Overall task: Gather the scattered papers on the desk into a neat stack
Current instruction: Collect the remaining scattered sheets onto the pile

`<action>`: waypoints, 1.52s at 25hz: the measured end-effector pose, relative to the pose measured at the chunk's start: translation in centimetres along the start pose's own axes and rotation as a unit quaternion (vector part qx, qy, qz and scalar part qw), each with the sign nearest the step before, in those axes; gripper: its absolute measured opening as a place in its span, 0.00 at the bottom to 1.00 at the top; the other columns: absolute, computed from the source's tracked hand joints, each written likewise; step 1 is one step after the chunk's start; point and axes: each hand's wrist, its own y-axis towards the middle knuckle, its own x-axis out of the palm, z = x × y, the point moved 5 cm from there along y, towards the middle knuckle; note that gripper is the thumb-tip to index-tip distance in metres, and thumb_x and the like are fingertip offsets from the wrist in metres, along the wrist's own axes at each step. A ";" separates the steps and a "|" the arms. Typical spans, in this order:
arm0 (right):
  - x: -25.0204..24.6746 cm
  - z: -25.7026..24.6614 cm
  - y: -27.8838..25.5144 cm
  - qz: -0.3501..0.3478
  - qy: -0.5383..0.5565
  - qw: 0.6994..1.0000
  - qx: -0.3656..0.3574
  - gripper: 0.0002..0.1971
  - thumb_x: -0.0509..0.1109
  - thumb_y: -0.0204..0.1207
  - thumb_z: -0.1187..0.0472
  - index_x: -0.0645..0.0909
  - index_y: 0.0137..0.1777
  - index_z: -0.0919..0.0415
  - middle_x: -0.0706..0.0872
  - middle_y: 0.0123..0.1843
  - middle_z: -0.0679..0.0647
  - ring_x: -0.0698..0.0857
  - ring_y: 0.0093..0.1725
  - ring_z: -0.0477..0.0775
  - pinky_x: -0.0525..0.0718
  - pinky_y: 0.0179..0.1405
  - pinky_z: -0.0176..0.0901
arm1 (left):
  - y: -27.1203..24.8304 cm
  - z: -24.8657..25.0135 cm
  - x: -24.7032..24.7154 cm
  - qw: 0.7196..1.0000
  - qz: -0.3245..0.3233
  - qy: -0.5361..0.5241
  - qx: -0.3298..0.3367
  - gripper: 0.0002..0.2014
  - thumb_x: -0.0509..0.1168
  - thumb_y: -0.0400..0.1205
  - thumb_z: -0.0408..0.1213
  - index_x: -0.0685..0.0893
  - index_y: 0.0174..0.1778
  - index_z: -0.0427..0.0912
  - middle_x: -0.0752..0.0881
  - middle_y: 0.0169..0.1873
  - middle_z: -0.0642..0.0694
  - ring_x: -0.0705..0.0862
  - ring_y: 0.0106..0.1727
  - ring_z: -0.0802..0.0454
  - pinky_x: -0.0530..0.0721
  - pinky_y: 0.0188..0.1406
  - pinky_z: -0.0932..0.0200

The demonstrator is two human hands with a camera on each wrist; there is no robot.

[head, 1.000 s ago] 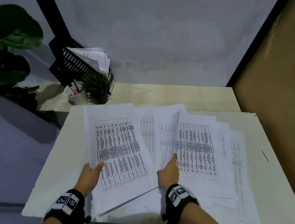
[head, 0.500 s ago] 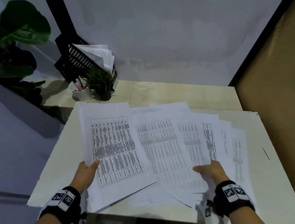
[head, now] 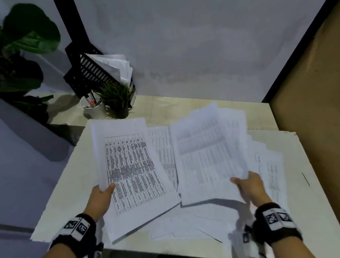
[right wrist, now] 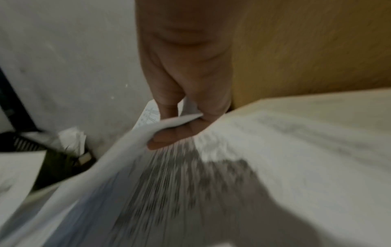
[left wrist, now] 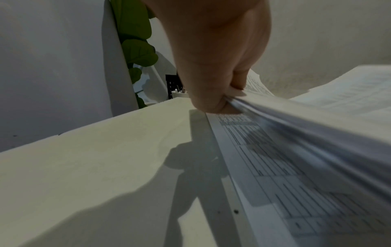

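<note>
My left hand (head: 103,196) pinches a thick sheaf of printed papers (head: 133,172) by its left edge and holds it tilted above the pale desk (head: 61,195); the pinch shows close up in the left wrist view (left wrist: 228,98), with the sheaf (left wrist: 306,133) running away to the right. My right hand (head: 246,182) pinches a second, blurred bundle of sheets (head: 209,156) lifted off the desk, its fingers (right wrist: 180,133) curled round the paper edge (right wrist: 175,121). More printed sheets (head: 272,167) lie spread flat on the desk at the right and near the front edge (head: 187,227).
At the back left corner stand a black paper rack with sheets (head: 97,71), a white pen cup (head: 93,108) and a small potted plant (head: 118,101). A large leafy plant (head: 5,52) is left of the desk. A brown wall (head: 325,131) borders the right side.
My right hand let go of one sheet, dropped flat to the spread papers at the right, then pinched a bundle and raised it. The left hand kept its sheaf, shifting slightly.
</note>
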 end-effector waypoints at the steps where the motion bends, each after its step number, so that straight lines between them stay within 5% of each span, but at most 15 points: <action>1: -1.9 -1.4 -0.3 0.011 0.039 0.999 -0.027 0.04 0.73 0.72 0.67 0.79 0.41 0.63 0.86 0.30 0.53 0.82 0.34 0.55 0.78 0.35 0.43 | 0.3 0.2 0.0 1.000 0.002 -0.006 0.002 0.11 0.58 0.82 0.41 0.74 0.53 0.36 0.78 0.33 0.43 0.74 0.32 0.49 0.72 0.45 0.55; 3: -4.5 -3.6 -1.0 0.022 0.128 0.989 -0.068 0.03 0.71 0.73 0.68 0.80 0.43 0.61 0.85 0.30 0.47 0.82 0.35 0.53 0.79 0.43 0.44 | 1.2 0.7 0.3 1.000 -0.003 -0.012 0.006 0.18 0.59 0.82 0.42 0.75 0.59 0.30 0.79 0.37 0.42 0.76 0.36 0.46 0.73 0.47 0.54; 5: -5.2 -4.8 -1.6 0.014 0.176 0.981 -0.085 0.06 0.71 0.73 0.68 0.81 0.49 0.61 0.86 0.38 0.49 0.85 0.40 0.51 0.82 0.42 0.45 | 1.9 1.5 1.2 1.000 -0.021 -0.020 0.004 0.31 0.62 0.78 0.51 0.70 0.68 0.28 0.83 0.53 0.37 0.81 0.54 0.39 0.74 0.61 0.49; 8: -2.6 -4.6 -2.1 -0.061 0.176 0.980 -0.070 0.18 0.79 0.65 0.58 0.82 0.53 0.61 0.89 0.48 0.55 0.88 0.49 0.57 0.86 0.53 0.55 | 2.1 4.1 3.7 0.995 -0.089 -0.026 0.030 0.39 0.63 0.76 0.56 0.62 0.75 0.34 0.73 0.72 0.40 0.72 0.73 0.41 0.67 0.75 0.46; 10: 0.0 -4.6 -2.6 -0.134 0.142 0.980 -0.048 0.29 0.81 0.60 0.52 0.79 0.61 0.60 0.88 0.57 0.55 0.87 0.56 0.57 0.83 0.61 0.58 | 1.5 6.8 5.8 0.982 -0.163 -0.060 0.078 0.32 0.63 0.76 0.55 0.68 0.73 0.42 0.77 0.69 0.47 0.76 0.70 0.49 0.68 0.75 0.47; 12: 1.9 -5.6 -3.2 -0.180 0.137 0.973 -0.053 0.20 0.76 0.68 0.58 0.79 0.61 0.56 0.87 0.58 0.53 0.86 0.58 0.54 0.80 0.66 0.56 | -0.2 10.0 7.2 0.960 -0.227 -0.111 0.120 0.26 0.61 0.74 0.58 0.77 0.66 0.51 0.84 0.61 0.55 0.82 0.63 0.57 0.74 0.71 0.50; 15: 2.5 -7.8 -3.6 -0.146 0.144 0.973 -0.105 0.19 0.75 0.70 0.60 0.80 0.62 0.59 0.88 0.57 0.54 0.86 0.58 0.55 0.79 0.66 0.58 | -0.7 12.9 7.4 0.954 -0.196 -0.194 0.118 0.33 0.46 0.78 0.62 0.69 0.73 0.45 0.76 0.68 0.52 0.75 0.69 0.55 0.68 0.74 0.52; 20: 1.3 -10.6 -5.2 -0.080 0.183 0.958 -0.206 0.07 0.73 0.70 0.69 0.82 0.47 0.60 0.88 0.40 0.49 0.88 0.36 0.34 0.84 0.37 0.29 | -1.3 15.8 5.9 0.952 -0.140 -0.172 0.211 0.14 0.65 0.78 0.42 0.80 0.59 0.48 0.89 0.46 0.60 0.87 0.50 0.65 0.83 0.52 0.62; 23: 1.4 -11.5 -5.5 -0.108 0.199 0.945 -0.236 0.13 0.76 0.67 0.70 0.82 0.49 0.57 0.89 0.42 0.45 0.89 0.41 0.35 0.86 0.41 0.27 | -2.0 16.6 5.8 0.941 -0.164 -0.183 0.231 0.28 0.75 0.59 0.59 0.82 0.51 0.51 0.91 0.42 0.62 0.88 0.48 0.62 0.86 0.45 0.67; 26: 2.2 -12.1 -5.8 -0.111 0.190 0.948 -0.230 0.11 0.76 0.67 0.70 0.84 0.45 0.54 0.89 0.42 0.47 0.89 0.44 0.43 0.87 0.46 0.37 | -1.9 15.9 6.4 0.950 -0.155 -0.188 0.196 0.44 0.76 0.48 0.66 0.82 0.55 0.44 0.89 0.50 0.46 0.88 0.51 0.50 0.88 0.52 0.50; 29: 2.1 -13.2 -6.7 -0.100 0.211 0.942 -0.240 0.12 0.73 0.68 0.73 0.83 0.38 0.53 0.88 0.37 0.46 0.88 0.36 0.37 0.86 0.41 0.42 | -2.1 16.0 6.1 0.954 -0.136 -0.196 0.180 0.45 0.75 0.50 0.62 0.78 0.60 0.39 0.86 0.55 0.39 0.86 0.55 0.45 0.85 0.56 0.38; 32: 1.7 -14.2 -7.0 -0.130 0.263 0.917 -0.269 0.16 0.73 0.68 0.74 0.81 0.46 0.52 0.86 0.40 0.46 0.86 0.41 0.35 0.86 0.38 0.34 | -2.7 16.8 5.0 0.941 -0.134 -0.206 0.233 0.33 0.76 0.49 0.62 0.81 0.47 0.52 0.90 0.39 0.54 0.88 0.43 0.60 0.89 0.40 0.60; 34: 2.9 -13.9 -6.9 -0.156 0.232 0.927 -0.249 0.15 0.73 0.69 0.71 0.79 0.47 0.50 0.86 0.44 0.48 0.86 0.51 0.45 0.88 0.46 0.41 | -2.9 16.3 5.5 0.942 -0.151 -0.198 0.227 0.31 0.75 0.49 0.64 0.80 0.45 0.55 0.89 0.38 0.54 0.88 0.44 0.59 0.88 0.41 0.60; 36: 4.4 -12.8 -6.1 -0.145 0.183 0.950 -0.208 0.10 0.71 0.72 0.67 0.79 0.44 0.50 0.85 0.45 0.50 0.84 0.54 0.56 0.86 0.56 0.54 | -2.0 14.1 6.5 0.956 -0.154 -0.163 0.191 0.21 0.75 0.61 0.57 0.79 0.47 0.57 0.85 0.46 0.54 0.85 0.49 0.57 0.85 0.53 0.50; 38: 4.6 -12.2 -4.8 -0.091 0.183 0.960 -0.191 0.04 0.69 0.75 0.63 0.79 0.42 0.52 0.85 0.41 0.50 0.85 0.49 0.58 0.87 0.51 0.49 | -1.4 12.0 7.8 0.962 -0.194 -0.085 0.170 0.14 0.69 0.70 0.55 0.79 0.46 0.54 0.84 0.44 0.55 0.84 0.45 0.58 0.82 0.54 0.55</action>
